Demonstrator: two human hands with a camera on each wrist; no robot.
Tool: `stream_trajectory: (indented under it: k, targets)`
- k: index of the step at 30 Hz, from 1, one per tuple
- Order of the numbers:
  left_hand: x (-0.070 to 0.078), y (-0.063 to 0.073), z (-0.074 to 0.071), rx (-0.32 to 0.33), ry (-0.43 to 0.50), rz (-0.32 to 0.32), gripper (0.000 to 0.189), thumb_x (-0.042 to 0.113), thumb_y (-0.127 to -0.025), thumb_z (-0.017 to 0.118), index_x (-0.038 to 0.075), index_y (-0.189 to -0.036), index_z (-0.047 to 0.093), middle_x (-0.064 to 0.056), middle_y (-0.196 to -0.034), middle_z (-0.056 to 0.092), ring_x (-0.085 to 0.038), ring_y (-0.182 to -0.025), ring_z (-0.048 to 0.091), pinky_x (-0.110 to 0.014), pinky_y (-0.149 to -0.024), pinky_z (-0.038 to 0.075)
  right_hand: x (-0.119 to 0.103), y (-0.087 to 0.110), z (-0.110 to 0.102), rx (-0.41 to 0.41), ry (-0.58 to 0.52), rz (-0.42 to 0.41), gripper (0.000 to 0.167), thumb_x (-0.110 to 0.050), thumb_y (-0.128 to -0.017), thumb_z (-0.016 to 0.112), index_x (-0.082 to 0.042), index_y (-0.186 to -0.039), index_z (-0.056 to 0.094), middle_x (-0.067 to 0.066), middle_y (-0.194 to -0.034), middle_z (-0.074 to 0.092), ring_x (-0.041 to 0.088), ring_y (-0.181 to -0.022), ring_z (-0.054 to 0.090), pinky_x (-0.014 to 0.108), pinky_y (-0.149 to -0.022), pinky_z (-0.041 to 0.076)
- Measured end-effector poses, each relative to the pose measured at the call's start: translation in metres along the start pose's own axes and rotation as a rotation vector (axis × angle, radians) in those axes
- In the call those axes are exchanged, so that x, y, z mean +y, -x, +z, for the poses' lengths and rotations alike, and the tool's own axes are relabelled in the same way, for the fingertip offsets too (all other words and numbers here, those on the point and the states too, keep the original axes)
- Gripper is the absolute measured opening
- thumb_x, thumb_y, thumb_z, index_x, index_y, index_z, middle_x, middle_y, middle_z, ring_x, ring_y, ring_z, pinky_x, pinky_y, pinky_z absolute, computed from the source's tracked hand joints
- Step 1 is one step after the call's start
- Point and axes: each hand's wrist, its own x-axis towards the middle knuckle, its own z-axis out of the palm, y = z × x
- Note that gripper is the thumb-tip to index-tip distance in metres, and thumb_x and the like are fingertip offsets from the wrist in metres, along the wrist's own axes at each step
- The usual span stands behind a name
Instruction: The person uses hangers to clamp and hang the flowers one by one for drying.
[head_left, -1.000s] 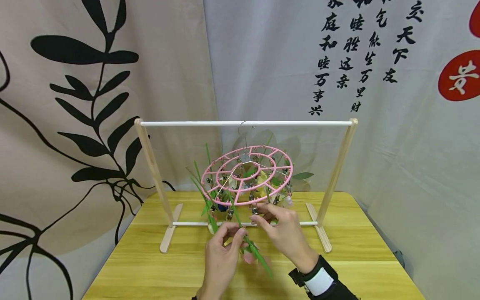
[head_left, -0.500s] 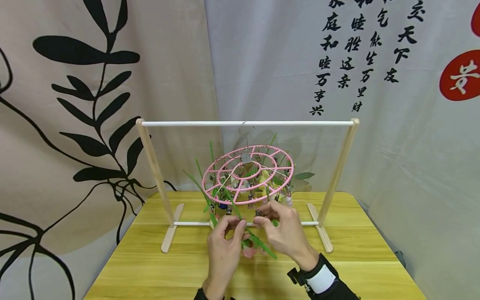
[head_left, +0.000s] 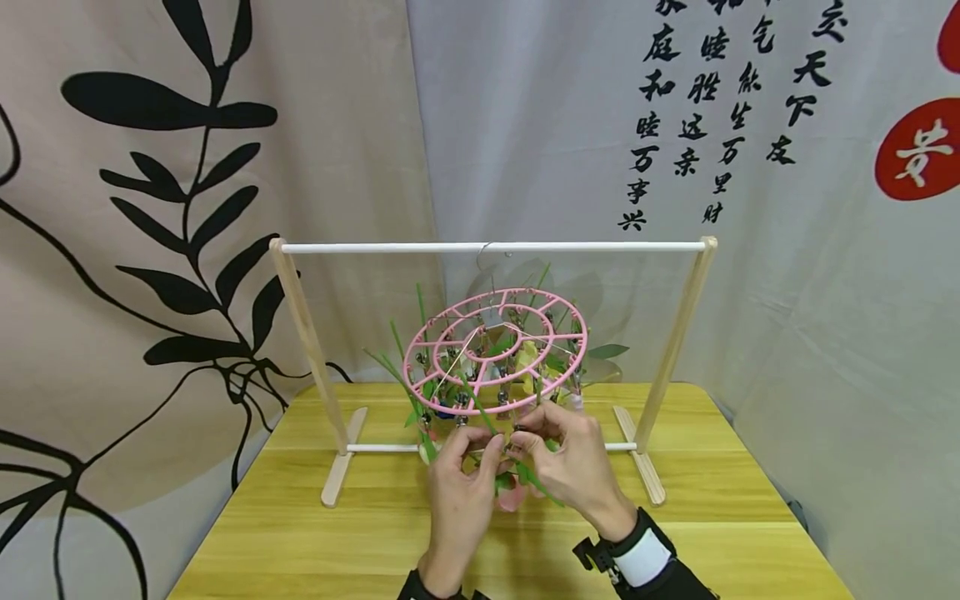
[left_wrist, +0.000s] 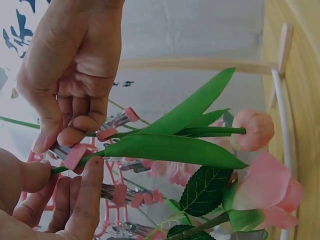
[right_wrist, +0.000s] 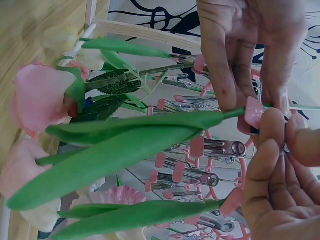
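My left hand (head_left: 461,492) pinches the thin green stem of an artificial tulip (left_wrist: 175,152) between thumb and fingers. The tulip's long leaves (right_wrist: 120,150) point down, and a peach bloom (left_wrist: 253,130) hangs below them. My right hand (head_left: 573,458) pinches a metal clip by its upper end, which the fingers mostly cover. The clip's pink tip (right_wrist: 254,112) lies against the stem beside the left fingertips; whether it bites fully cannot be told. Above both hands hangs a pink round clip hanger (head_left: 495,350), with several clips (right_wrist: 220,147) dangling from it.
The hanger hooks over the white top bar (head_left: 600,247) of a wooden stand (head_left: 302,333) on the yellow wooden table (head_left: 300,550). Other artificial flowers, such as a pink rose (left_wrist: 265,192), hang close around the hands. Printed cloth (head_left: 525,125) covers the wall behind.
My left hand has moved up and right with the tulip, bringing its stem to the clip. My right hand has shifted slightly right, still holding the clip.
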Motion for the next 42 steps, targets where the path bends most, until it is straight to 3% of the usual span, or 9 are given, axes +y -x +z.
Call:
stream_trajectory:
  k: [11, 22, 28, 34, 38, 42]
  targets:
    - [0.003, 0.002, 0.003, -0.020, 0.029, -0.049, 0.006, 0.009, -0.111, 0.080, 0.005, -0.116, 0.079, -0.016, -0.119, 0.075, -0.017, -0.105, 0.081, -0.033, -0.085, 0.074, -0.002, 0.005, 0.000, -0.010, -0.001, 0.067, 0.010, -0.003, -0.101, 0.089, -0.007, -0.104, 0.081, 0.004, -0.095, 0.087, 0.009, -0.079, 0.083, 0.029, -0.072, 0.070]
    - [0.002, 0.004, -0.001, -0.117, 0.027, -0.099, 0.014, 0.009, -0.114, 0.076, 0.003, -0.127, 0.078, -0.018, -0.120, 0.079, -0.020, -0.106, 0.081, -0.033, -0.090, 0.074, -0.001, 0.015, -0.006, -0.001, -0.021, 0.136, 0.017, -0.018, -0.108, 0.087, -0.006, -0.121, 0.084, 0.006, -0.104, 0.089, 0.011, -0.084, 0.086, 0.028, -0.074, 0.071]
    - [0.004, 0.008, -0.004, -0.174, 0.013, -0.145, 0.019, 0.014, -0.116, 0.075, 0.007, -0.132, 0.078, -0.018, -0.129, 0.079, -0.027, -0.116, 0.082, -0.035, -0.096, 0.074, -0.002, 0.021, -0.012, 0.005, -0.005, 0.179, 0.022, -0.021, -0.110, 0.085, -0.006, -0.127, 0.084, 0.004, -0.105, 0.089, 0.010, -0.085, 0.086, 0.028, -0.079, 0.071]
    - [0.008, 0.013, -0.012, -0.217, -0.028, -0.088, 0.020, 0.016, -0.117, 0.074, 0.008, -0.135, 0.079, -0.017, -0.133, 0.081, -0.030, -0.118, 0.084, -0.031, -0.096, 0.073, -0.004, 0.022, -0.014, -0.003, -0.005, 0.181, 0.027, -0.021, -0.112, 0.082, -0.007, -0.135, 0.082, 0.006, -0.109, 0.089, 0.008, -0.086, 0.086, 0.027, -0.081, 0.071]
    - [0.012, 0.017, -0.018, -0.223, -0.065, -0.065, 0.021, 0.014, -0.115, 0.076, 0.011, -0.135, 0.080, -0.011, -0.133, 0.084, -0.024, -0.117, 0.085, -0.028, -0.097, 0.072, -0.005, 0.022, -0.015, -0.016, -0.015, 0.166, 0.030, -0.020, -0.112, 0.082, -0.007, -0.139, 0.081, 0.009, -0.114, 0.090, 0.009, -0.086, 0.086, 0.027, -0.077, 0.071]
    - [0.015, 0.020, -0.025, -0.238, -0.103, -0.061, 0.021, 0.012, -0.113, 0.078, 0.015, -0.134, 0.082, -0.004, -0.131, 0.085, -0.017, -0.113, 0.085, -0.027, -0.098, 0.071, -0.004, 0.023, -0.017, -0.011, -0.011, 0.153, 0.031, -0.019, -0.112, 0.082, -0.007, -0.140, 0.080, 0.009, -0.118, 0.090, 0.010, -0.084, 0.086, 0.027, -0.082, 0.072]
